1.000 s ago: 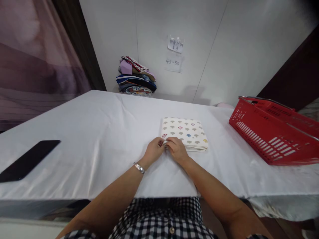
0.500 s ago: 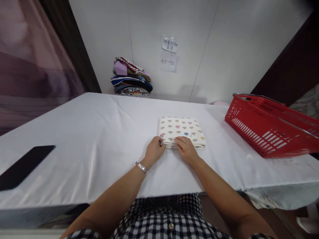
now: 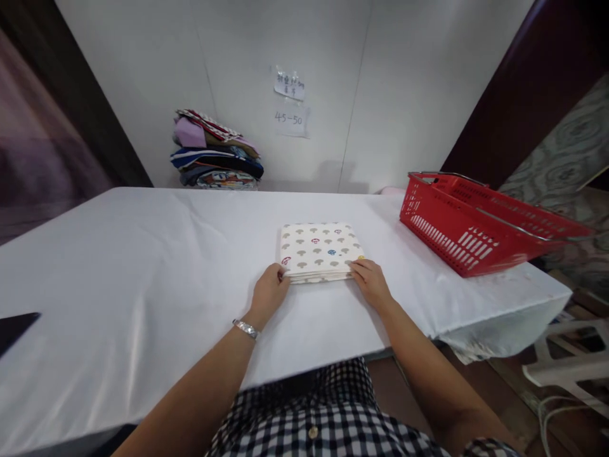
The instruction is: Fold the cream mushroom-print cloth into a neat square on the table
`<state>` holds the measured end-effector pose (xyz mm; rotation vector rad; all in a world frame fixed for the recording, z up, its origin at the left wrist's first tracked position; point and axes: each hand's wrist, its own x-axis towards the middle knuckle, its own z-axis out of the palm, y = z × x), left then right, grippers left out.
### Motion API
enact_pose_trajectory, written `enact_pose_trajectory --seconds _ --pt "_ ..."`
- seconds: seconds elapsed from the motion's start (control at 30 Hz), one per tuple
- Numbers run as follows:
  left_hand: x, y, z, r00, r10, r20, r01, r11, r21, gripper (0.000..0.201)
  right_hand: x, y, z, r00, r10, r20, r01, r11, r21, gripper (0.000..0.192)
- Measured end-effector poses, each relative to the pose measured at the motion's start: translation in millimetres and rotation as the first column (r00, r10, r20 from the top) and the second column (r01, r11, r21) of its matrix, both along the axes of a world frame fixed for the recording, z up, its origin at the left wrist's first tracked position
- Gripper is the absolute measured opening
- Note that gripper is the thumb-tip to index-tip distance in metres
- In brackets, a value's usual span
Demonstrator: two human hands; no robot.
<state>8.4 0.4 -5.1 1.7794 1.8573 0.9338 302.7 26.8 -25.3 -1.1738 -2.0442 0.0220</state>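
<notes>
A folded cream cloth (image 3: 320,249) printed with small mushrooms lies flat on the white-covered table (image 3: 143,266). My left hand (image 3: 269,291), with a silver bracelet at the wrist, grips the cloth's near left corner. My right hand (image 3: 372,282) holds its near right corner, fingers on the folded edge. Both hands rest on the tabletop at the near side of the cloth.
A red plastic basket (image 3: 471,222) stands on the right part of the table. A pile of folded clothes (image 3: 214,152) sits at the back against the white wall, under paper notes (image 3: 290,101). A dark flat object (image 3: 12,330) lies at the far left. White plastic furniture (image 3: 566,362) is right of the table.
My hands have spread apart from the middle of the cloth's near edge to its two near corners. The view has swung to the right.
</notes>
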Motion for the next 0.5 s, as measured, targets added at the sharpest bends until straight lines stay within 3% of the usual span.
enact_pose_trajectory --seconds 0.13,0.23,0.37,0.5 --pt "1 2 -1.9 0.99 0.02 -0.142 -0.001 0.991 0.134 0.021 4 -2 -2.0 0.958 -0.11 -0.264 0.095 0.993 -0.071 0.023" --pt "2 5 -2.6 0.944 -0.021 -0.329 0.13 0.941 0.311 0.039 9 1 -1.1 0.864 -0.283 -0.417 0.213 0.955 -0.207 0.027" --pt "4 8 -1.7 0.861 -0.082 -0.502 0.284 0.897 0.34 0.039 17 7 1.6 0.831 -0.412 -0.374 0.263 0.883 -0.388 0.032" --pt "5 12 -1.5 0.842 -0.146 -0.52 0.339 0.893 0.297 0.035 15 11 7.7 0.822 -0.487 -0.295 0.254 0.777 -0.576 0.033"
